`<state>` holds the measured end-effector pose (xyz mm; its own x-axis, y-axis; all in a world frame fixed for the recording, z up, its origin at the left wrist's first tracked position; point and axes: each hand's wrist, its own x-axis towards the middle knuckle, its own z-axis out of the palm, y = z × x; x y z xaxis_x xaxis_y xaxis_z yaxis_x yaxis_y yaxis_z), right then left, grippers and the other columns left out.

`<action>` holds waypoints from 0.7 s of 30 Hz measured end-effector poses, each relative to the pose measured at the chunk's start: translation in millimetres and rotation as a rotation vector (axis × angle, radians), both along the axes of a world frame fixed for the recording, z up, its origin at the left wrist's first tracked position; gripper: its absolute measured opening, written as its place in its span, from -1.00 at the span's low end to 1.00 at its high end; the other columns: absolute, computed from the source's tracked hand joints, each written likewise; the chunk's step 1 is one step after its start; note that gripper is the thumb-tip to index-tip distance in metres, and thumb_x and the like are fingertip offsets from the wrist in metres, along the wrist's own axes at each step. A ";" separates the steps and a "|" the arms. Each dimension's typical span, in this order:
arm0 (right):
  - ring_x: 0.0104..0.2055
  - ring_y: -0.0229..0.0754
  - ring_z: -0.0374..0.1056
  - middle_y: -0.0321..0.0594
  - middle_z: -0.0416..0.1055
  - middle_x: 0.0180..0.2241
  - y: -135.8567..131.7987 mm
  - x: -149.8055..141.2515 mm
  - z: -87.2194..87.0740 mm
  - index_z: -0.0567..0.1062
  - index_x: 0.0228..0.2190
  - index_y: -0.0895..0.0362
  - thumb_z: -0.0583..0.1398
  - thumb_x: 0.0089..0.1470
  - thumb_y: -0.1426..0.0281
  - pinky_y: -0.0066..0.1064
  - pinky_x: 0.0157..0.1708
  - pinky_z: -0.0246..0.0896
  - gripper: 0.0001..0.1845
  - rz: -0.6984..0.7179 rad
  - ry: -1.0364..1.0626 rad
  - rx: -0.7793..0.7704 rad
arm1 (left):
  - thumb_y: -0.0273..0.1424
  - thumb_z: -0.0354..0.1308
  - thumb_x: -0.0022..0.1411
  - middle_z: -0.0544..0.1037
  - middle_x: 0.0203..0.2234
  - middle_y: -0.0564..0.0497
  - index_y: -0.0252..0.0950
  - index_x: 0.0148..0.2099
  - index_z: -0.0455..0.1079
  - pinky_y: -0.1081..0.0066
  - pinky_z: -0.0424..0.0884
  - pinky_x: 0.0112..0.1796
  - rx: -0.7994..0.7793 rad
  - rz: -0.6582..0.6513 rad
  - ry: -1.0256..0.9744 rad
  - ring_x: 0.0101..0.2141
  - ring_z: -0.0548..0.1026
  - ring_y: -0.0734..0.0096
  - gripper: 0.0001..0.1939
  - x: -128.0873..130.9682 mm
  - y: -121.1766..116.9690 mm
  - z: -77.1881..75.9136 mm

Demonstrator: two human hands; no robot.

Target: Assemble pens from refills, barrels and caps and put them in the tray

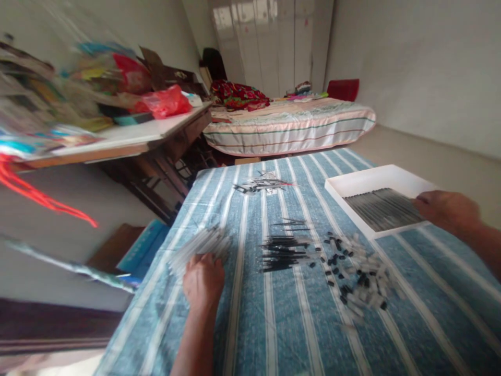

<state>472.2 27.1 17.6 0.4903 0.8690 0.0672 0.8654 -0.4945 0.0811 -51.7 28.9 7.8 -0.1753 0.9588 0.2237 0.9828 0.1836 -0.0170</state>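
Observation:
My left hand [203, 279] rests with bent fingers on the near end of a pile of clear pen barrels [205, 243], its fingertips closed on the barrels there. At the right, my right hand [450, 206] reaches over the edge of a shallow white box [376, 177]. Its fingers are closed at the right end of a row of pens [379, 209] lying side by side; what they hold is hidden. Between the hands lie a stack of black pen refills [284, 253] and a scattered heap of clear and black pen caps [360, 271].
A blue striped cloth [250, 313] covers the table. Farther back lies a loose bunch of thin pen parts [266, 184]. Beyond are a bed [289, 122] and, to the left, a cluttered side table [129, 143] with a red plastic bag [166, 102].

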 end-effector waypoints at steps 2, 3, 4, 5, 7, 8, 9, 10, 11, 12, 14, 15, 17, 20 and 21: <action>-0.31 -0.05 0.39 0.02 0.51 -0.21 -3.7 -23.5 1.1 0.58 -0.32 0.11 0.08 0.12 0.24 -0.33 -0.43 0.09 -0.68 0.073 0.015 0.054 | -0.37 -0.03 0.18 0.56 -0.29 -0.25 -0.36 -0.26 0.53 0.26 0.42 -0.29 0.021 -0.022 -0.025 -0.25 0.51 0.04 -0.69 -0.5 -1.9 -0.8; -0.32 -0.06 0.40 0.00 0.52 -0.22 -6.3 -38.5 1.4 0.58 -0.34 0.10 0.08 0.12 0.24 -0.33 -0.41 0.11 -0.69 0.119 0.021 0.105 | -0.38 -0.03 0.17 0.55 -0.30 -0.25 -0.36 -0.28 0.53 0.27 0.41 -0.30 0.025 -0.027 -0.033 -0.26 0.51 0.04 -0.70 -0.6 -2.7 -0.9; -0.34 -0.06 0.40 -0.02 0.53 -0.27 -9.4 -55.1 1.4 0.58 -0.37 0.10 0.09 0.10 0.24 -0.34 -0.41 0.12 -0.70 0.175 0.043 0.165 | -0.39 -0.02 0.16 0.55 -0.32 -0.25 -0.35 -0.32 0.53 0.28 0.40 -0.32 0.023 -0.030 -0.038 -0.28 0.51 0.04 -0.71 -0.5 -3.4 -0.7; -0.36 -0.06 0.40 -0.05 0.54 -0.33 -12.8 -72.6 1.1 0.58 -0.41 0.10 0.11 0.08 0.25 -0.35 -0.42 0.13 -0.72 0.227 0.082 0.226 | -0.39 -0.01 0.15 0.55 -0.34 -0.24 -0.35 -0.35 0.53 0.29 0.39 -0.34 0.021 -0.031 -0.042 -0.30 0.51 0.05 -0.73 -0.3 -3.9 -0.5; -0.40 -0.11 0.40 -0.16 0.52 -0.44 -19.6 -107.8 -0.5 0.57 -0.48 0.08 0.13 0.03 0.29 -0.39 -0.41 0.15 -0.77 0.401 0.249 0.320 | -0.41 0.02 0.13 0.54 -0.36 -0.23 -0.34 -0.40 0.51 0.31 0.37 -0.37 0.022 -0.030 -0.048 -0.32 0.51 0.08 -0.76 0.1 -4.8 -0.5; -0.41 -0.14 0.41 -0.19 0.52 -0.45 -22.8 -124.3 -1.6 0.56 -0.49 0.09 0.12 0.04 0.30 -0.41 -0.39 0.16 -0.76 0.500 0.341 0.378 | -0.42 0.02 0.12 0.54 -0.36 -0.23 -0.34 -0.40 0.50 0.32 0.37 -0.37 0.027 -0.028 -0.052 -0.32 0.51 0.09 -0.77 0.3 -5.1 -0.8; -0.41 -0.17 0.40 -0.20 0.51 -0.46 -25.4 -139.6 -2.7 0.55 -0.49 0.10 0.09 0.07 0.29 -0.42 -0.37 0.17 -0.73 0.604 0.422 0.405 | -0.44 0.01 0.13 0.54 -0.36 -0.23 -0.35 -0.39 0.48 0.33 0.37 -0.37 0.034 -0.024 -0.053 -0.33 0.50 0.11 -0.78 0.5 -5.3 -1.1; -0.42 -0.19 0.40 -0.21 0.49 -0.47 -27.6 -153.5 -3.7 0.54 -0.49 0.12 0.08 0.09 0.27 -0.44 -0.37 0.17 -0.70 0.687 0.486 0.404 | -0.46 -0.01 0.13 0.53 -0.36 -0.22 -0.35 -0.38 0.47 0.33 0.37 -0.36 0.046 -0.018 -0.059 -0.33 0.50 0.13 -0.78 0.8 -5.5 -1.5; -0.42 -0.20 0.39 -0.22 0.48 -0.49 -29.2 -166.0 -4.5 0.54 -0.49 0.12 0.06 0.11 0.27 -0.45 -0.38 0.17 -0.68 0.740 0.529 0.389 | -0.46 -0.03 0.15 0.53 -0.35 -0.21 -0.35 -0.36 0.45 0.32 0.37 -0.34 0.070 -0.012 -0.082 -0.32 0.50 0.14 -0.78 1.3 -5.7 -1.7; -0.42 -0.21 0.38 -0.23 0.47 -0.50 -30.3 -177.3 -5.3 0.53 -0.49 0.12 0.05 0.13 0.29 -0.46 -0.38 0.16 -0.68 0.780 0.552 0.360 | -0.47 -0.04 0.15 0.52 -0.35 -0.20 -0.35 -0.34 0.44 0.30 0.37 -0.31 0.107 -0.010 -0.133 -0.31 0.50 0.15 -0.79 2.2 -5.9 -1.7; -0.40 -0.22 0.38 -0.25 0.47 -0.48 -31.2 -197.1 -6.6 0.53 -0.47 0.11 0.03 0.14 0.32 -0.47 -0.37 0.16 -0.68 0.823 0.551 0.276 | -0.43 0.00 0.14 0.52 -0.37 -0.16 -0.34 -0.33 0.41 0.26 0.38 -0.27 0.185 -0.015 -0.359 -0.32 0.50 0.16 -0.83 5.5 -6.9 -0.2; -0.39 -0.22 0.39 -0.25 0.47 -0.47 -31.1 -206.1 -7.2 0.53 -0.47 0.11 0.03 0.14 0.34 -0.47 -0.36 0.15 -0.69 0.837 0.532 0.227 | -0.41 0.04 0.12 0.52 -0.40 -0.13 -0.34 -0.32 0.40 0.25 0.39 -0.27 0.209 -0.022 -0.551 -0.34 0.50 0.18 -0.86 8.2 -7.8 1.4; -0.36 -0.22 0.39 -0.26 0.48 -0.45 -31.0 -223.0 -8.7 0.53 -0.47 0.10 0.04 0.14 0.37 -0.47 -0.34 0.15 -0.71 0.874 0.477 0.119 | -0.37 0.14 0.06 0.53 -0.45 -0.07 -0.34 -0.30 0.37 0.28 0.41 -0.29 0.197 -0.043 -1.034 -0.39 0.51 0.24 -0.84 15.3 -10.6 5.5; -0.32 -0.21 0.41 -0.24 0.51 -0.41 -32.1 -245.4 -10.9 0.52 -0.47 0.10 0.07 0.12 0.41 -0.48 -0.33 0.14 -0.75 0.952 0.373 -0.045 | -0.41 0.26 -0.04 0.55 -0.43 0.00 -0.32 -0.30 0.32 0.42 0.41 -0.34 0.127 -0.110 -1.719 -0.42 0.51 0.41 -0.77 28.0 -16.4 12.0; -0.31 -0.21 0.42 -0.23 0.51 -0.40 -32.9 -251.5 -11.6 0.52 -0.47 0.10 0.07 0.11 0.42 -0.48 -0.35 0.13 -0.76 0.970 0.330 -0.085 | -0.45 0.29 -0.07 0.55 -0.41 0.02 -0.30 -0.28 0.32 0.46 0.40 -0.36 0.108 -0.141 -1.867 -0.43 0.50 0.46 -0.73 31.9 -18.4 13.5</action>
<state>220.7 -5.8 6.0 -0.4425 0.8964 -0.0241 0.8748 0.4256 -0.2314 -19.9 10.5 21.2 -0.1645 0.9827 -0.0853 -0.2753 0.0373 0.9606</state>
